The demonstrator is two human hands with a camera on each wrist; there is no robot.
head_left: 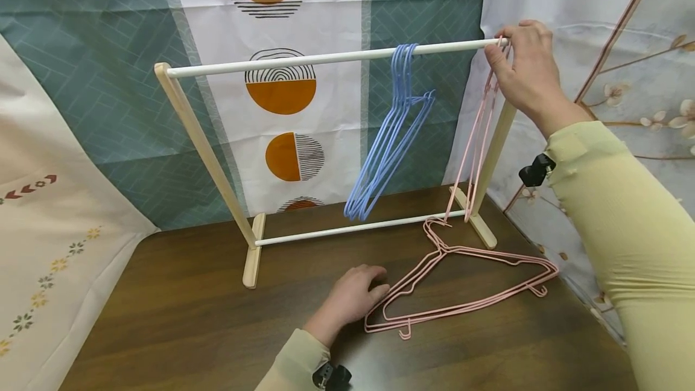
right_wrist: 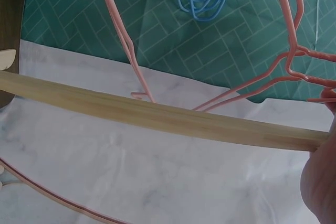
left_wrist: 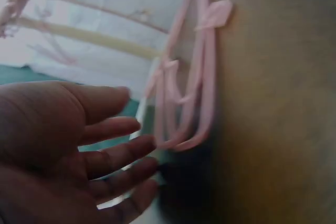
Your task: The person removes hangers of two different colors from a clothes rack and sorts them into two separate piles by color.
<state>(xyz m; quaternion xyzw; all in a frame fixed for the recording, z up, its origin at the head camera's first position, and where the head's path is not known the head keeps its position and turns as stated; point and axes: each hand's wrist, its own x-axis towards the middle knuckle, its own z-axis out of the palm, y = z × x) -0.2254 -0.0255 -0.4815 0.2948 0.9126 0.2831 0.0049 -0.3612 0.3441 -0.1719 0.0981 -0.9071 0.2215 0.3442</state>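
Right-hand grip (head_left: 525,70), upper right of the frame: curled about the right end of the white rail (head_left: 282,63), holding the hooks of slim pink plastic-looking hangers (right_wrist: 287,19) that hang by the pale wooden post (right_wrist: 157,119). Left-hand grip (head_left: 353,294), lower centre: fingers loose and apart, holding nothing, just beside the left corner of a flat stack of pink hangers (left_wrist: 209,72) on the brown wood-grain worktop (head_left: 206,306), lower right. Light-blue hangers (head_left: 400,100) hang in a bunch right of centre.

Left hand (left_wrist: 58,145) (loosely spread) is beside pink hangers (left_wrist: 209,82)
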